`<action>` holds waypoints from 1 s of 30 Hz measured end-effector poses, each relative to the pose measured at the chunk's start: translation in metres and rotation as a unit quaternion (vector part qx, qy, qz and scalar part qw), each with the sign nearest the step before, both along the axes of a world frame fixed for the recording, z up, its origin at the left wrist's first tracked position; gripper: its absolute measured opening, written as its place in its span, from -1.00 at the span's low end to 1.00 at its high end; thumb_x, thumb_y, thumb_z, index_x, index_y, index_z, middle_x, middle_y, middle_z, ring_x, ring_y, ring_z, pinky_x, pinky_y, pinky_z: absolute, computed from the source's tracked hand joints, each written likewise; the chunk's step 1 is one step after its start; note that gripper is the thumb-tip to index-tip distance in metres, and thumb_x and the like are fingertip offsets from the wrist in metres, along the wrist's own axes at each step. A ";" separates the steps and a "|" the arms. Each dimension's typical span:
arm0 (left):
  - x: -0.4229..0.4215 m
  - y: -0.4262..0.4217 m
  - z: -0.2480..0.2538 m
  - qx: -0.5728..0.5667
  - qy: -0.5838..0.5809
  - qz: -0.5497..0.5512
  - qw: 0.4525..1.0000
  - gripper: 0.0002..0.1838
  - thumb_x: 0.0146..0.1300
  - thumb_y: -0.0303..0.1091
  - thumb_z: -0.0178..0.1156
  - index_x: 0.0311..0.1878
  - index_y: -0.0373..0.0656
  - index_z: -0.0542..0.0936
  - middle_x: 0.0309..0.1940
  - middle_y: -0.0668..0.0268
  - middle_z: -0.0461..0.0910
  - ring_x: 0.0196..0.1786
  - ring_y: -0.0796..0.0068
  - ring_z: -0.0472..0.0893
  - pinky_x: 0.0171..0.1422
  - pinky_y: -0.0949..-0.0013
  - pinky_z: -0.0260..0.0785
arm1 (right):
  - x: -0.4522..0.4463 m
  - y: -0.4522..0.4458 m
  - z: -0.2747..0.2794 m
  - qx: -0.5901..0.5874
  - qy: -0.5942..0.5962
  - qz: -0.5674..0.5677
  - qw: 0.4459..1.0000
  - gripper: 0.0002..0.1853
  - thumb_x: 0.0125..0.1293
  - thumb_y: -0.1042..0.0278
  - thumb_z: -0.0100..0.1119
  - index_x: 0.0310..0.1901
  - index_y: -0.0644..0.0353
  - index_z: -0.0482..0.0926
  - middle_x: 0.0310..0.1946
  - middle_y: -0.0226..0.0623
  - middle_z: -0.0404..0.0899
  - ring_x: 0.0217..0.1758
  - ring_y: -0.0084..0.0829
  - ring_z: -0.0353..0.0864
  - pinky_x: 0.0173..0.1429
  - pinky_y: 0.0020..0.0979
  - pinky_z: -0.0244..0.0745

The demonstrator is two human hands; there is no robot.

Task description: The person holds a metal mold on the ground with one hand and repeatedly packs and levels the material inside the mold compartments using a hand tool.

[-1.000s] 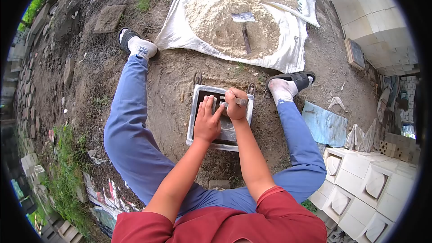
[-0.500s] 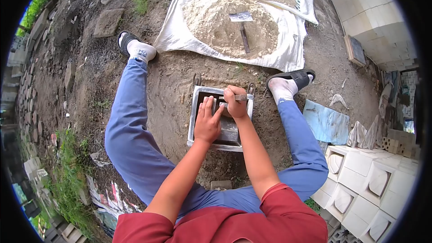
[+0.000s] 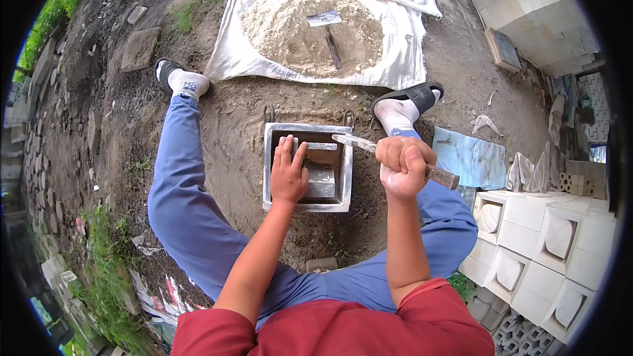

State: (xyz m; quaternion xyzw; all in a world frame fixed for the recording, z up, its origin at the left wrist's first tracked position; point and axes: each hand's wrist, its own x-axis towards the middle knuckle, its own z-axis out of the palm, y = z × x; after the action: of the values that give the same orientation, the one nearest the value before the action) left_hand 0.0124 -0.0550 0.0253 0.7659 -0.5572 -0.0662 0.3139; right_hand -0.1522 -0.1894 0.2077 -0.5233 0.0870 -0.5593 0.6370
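A square metal mould stands on the dirt between my feet, a metal handle loop on each far corner. Metal pieces and a bar show inside it. My left hand lies over its left part, fingers stretched out on the inner piece; what lies beneath the palm is hidden. To the right of the mould, my right hand is wrapped round the wooden handle of a trowel-like tool. Its narrow metal end points left, above the mould's far right corner.
A pale sandy heap lies on a white sack beyond my feet, with a flat-bladed tool on it. A blue sheet and stacked pale blocks are at right. Stones and weeds edge the left side.
My right hand has lifted out from the mould and swung right, toward me, with the tool. My left hand stays at the mould. The whole view has shifted a little.
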 end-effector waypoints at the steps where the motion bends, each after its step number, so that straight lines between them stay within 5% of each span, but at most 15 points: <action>1: 0.000 0.000 0.000 0.001 -0.001 -0.004 1.000 -0.35 0.18 -0.48 0.17 0.42 -0.07 0.54 0.54 0.00 0.33 0.63 -0.11 0.26 0.71 -0.06 0.14 | -0.007 0.007 -0.003 -0.013 0.011 -0.019 1.000 -0.55 0.49 0.39 0.01 -0.61 0.09 0.14 -0.75 -0.50 0.10 -0.70 -0.56 -0.01 -0.55 -0.35 -0.07; 8: 0.008 -0.013 -0.007 -0.072 0.070 0.023 0.995 -0.59 0.24 -0.47 0.34 0.18 -0.03 0.68 0.42 0.15 0.48 0.53 -0.05 0.40 0.64 -0.08 0.22 | -0.037 0.038 -0.045 0.049 0.079 -0.068 0.993 -0.53 0.46 0.34 0.07 -0.62 0.10 0.12 -0.73 -0.48 0.10 -0.68 -0.56 0.01 -0.54 -0.35 -0.08; 14: 0.014 -0.036 0.009 -0.047 -0.040 -0.024 0.998 -0.69 0.21 -0.26 0.48 0.04 0.11 0.75 0.39 0.26 0.52 0.53 0.01 0.41 0.65 -0.18 0.16 | -0.050 0.037 -0.054 0.095 0.082 -0.036 0.991 -0.53 0.41 0.34 0.09 -0.63 0.16 0.11 -0.72 -0.46 0.13 -0.66 -0.56 0.08 -0.52 -0.35 -0.08; 24: 0.023 -0.042 -0.002 -0.015 -0.007 -0.068 0.998 -0.68 0.24 -0.22 0.48 0.07 0.09 0.74 0.44 0.29 0.51 0.59 0.07 0.38 0.71 -0.13 0.09 | -0.049 0.023 -0.051 0.056 0.108 0.035 0.992 -0.50 0.30 0.23 0.19 -0.68 0.12 0.13 -0.74 -0.44 0.13 -0.65 -0.48 0.10 -0.49 -0.31 -0.01; 27: 0.024 -0.043 -0.002 -0.019 0.029 -0.061 0.998 -0.63 0.23 -0.25 0.49 0.10 0.03 0.69 0.45 0.27 0.50 0.60 0.06 0.36 0.72 -0.14 0.08 | -0.048 0.024 -0.048 0.042 0.098 0.060 0.992 -0.40 0.41 0.05 0.26 -0.66 0.12 0.16 -0.74 -0.45 0.16 -0.66 -0.49 0.10 -0.49 -0.32 -0.01; 30: 0.026 -0.045 -0.001 -0.017 0.063 -0.059 0.996 -0.62 0.23 -0.27 0.50 0.10 -0.01 0.66 0.47 0.26 0.47 0.61 0.05 0.34 0.73 -0.14 0.05 | -0.038 0.025 -0.039 0.085 0.046 0.072 0.993 -0.25 0.39 -0.37 0.33 -0.54 0.17 0.24 -0.67 -0.48 0.19 -0.63 -0.56 0.10 -0.48 -0.40 -0.02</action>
State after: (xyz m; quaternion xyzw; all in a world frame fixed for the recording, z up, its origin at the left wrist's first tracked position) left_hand 0.0388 -0.0996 0.0248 0.7204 -0.5815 -0.1234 0.3572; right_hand -0.1899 -0.1641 0.1684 -0.4971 0.1257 -0.4779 0.7132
